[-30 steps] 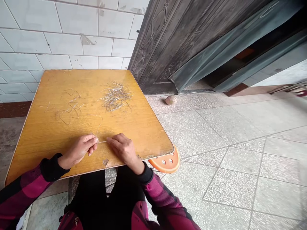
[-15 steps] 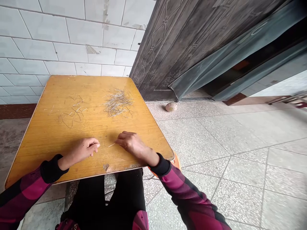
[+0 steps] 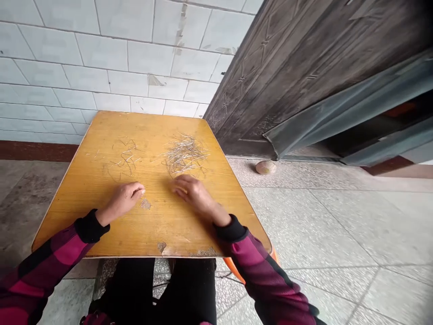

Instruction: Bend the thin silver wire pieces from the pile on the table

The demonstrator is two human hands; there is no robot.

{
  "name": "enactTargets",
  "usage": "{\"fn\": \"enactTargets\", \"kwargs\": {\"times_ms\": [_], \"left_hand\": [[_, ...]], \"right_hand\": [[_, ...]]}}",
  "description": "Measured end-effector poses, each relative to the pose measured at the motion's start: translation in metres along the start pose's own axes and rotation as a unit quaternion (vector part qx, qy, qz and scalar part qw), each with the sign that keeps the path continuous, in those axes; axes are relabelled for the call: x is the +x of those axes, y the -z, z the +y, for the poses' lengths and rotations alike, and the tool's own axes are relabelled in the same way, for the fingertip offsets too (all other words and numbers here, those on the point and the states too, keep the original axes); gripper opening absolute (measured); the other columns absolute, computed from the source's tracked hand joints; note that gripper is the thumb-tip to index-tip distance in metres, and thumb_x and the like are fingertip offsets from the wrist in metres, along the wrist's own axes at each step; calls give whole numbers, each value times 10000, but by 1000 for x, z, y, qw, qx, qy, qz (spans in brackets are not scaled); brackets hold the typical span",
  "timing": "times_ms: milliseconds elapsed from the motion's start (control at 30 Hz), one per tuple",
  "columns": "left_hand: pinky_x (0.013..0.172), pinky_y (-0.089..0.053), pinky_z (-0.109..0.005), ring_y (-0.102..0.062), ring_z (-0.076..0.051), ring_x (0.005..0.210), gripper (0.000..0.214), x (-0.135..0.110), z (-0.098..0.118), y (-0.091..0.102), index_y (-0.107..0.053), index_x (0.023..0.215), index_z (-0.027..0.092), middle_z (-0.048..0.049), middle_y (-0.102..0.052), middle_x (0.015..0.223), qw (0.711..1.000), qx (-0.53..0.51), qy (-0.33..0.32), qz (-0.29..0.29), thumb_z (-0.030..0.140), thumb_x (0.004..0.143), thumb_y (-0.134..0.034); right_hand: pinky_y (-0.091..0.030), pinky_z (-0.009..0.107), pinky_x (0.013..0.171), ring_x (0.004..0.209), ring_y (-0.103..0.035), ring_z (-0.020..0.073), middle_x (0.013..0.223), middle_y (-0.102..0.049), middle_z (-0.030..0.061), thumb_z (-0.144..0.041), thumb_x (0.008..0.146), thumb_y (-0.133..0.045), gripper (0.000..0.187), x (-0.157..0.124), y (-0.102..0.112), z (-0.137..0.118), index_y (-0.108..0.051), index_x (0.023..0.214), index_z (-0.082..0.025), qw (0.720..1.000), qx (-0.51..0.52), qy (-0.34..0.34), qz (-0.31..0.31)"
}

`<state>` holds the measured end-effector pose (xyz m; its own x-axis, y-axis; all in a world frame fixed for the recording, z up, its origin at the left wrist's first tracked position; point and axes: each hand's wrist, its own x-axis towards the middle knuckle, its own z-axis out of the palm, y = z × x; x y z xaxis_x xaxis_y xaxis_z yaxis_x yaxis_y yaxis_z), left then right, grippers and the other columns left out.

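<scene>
– What is blurred?
– The bare right hand (image 3: 194, 192), along its fingers; whether anything is held there cannot be told.
– Hidden?
– The orange plastic stool (image 3: 235, 270), mostly covered by the yellow wooden tabletop (image 3: 169, 225) and the magenta-and-black checked right sleeve (image 3: 260, 266).
– Cut off?
– The dark carved door (image 3: 270, 90), by the top edge. Single strands in the silvery wire heap (image 3: 186, 155) cannot be counted.

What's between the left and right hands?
Head view: tabletop lies between the left hand and the right hand, with a small speckled patch, apparently worn surface, near the left fingers.
</scene>
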<state>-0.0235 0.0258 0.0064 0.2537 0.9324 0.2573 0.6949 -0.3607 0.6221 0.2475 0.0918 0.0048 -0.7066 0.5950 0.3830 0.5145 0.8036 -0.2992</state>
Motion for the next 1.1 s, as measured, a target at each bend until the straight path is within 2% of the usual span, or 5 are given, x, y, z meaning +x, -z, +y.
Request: {"fn": "enactTargets", "kwargs": {"times_ms": [167, 367, 567, 933, 1100], "left_hand": [[731, -453, -300, -601, -201, 849, 137, 14, -28, 23, -629, 895, 183, -75, -648, 932, 974, 208, 67, 51, 244, 878, -507], [641, -449, -327, -596, -266, 886, 171, 24, -30, 38, -664, 847, 146, -140, -591, 988, 928, 338, 156, -10, 179, 816, -499], [546, -382, -313, -584, -225, 687, 177, 25, -25, 45, -656, 697, 145, -120, -608, 829, 913, 367, 171, -54, 100, 759, -496], [598, -377, -311, -561, -229, 809, 194, 33, -22, 23, -611, 670, 151, -114, -578, 864, 932, 348, 97, -3, 135, 810, -478], [606, -393, -285, -568, -187, 780, 150, 29, -15, 40, -591, 668, 178, -70, -607, 884, 949, 303, 67, 55, 150, 789, -506]], "right_hand": [[-498, 459, 962, 1150, -564, 263, 1244, -580, 147, -300, 920, -533, 334, 4, -26, 4, -610, 1225, -188, 999, 39, -3, 17], [-540, 419, 864, 996, -612, 228, 1091, -636, 122, -258, 936, -487, 243, 2, -26, 1, -663, 1089, -188, 994, 71, -37, 73], [-537, 426, 869, 1017, -605, 228, 1123, -615, 132, -224, 936, -490, 236, 0, -26, -17, -654, 1101, -185, 994, 97, 0, 42], [-544, 390, 843, 995, -606, 230, 1116, -606, 148, -202, 921, -509, 219, 1, -19, -22, -652, 1074, -138, 995, 96, 1, 30], [-545, 390, 850, 994, -610, 222, 1125, -600, 142, -211, 927, -500, 218, 0, -19, -21, -650, 1077, -163, 995, 98, -8, 27]]}}
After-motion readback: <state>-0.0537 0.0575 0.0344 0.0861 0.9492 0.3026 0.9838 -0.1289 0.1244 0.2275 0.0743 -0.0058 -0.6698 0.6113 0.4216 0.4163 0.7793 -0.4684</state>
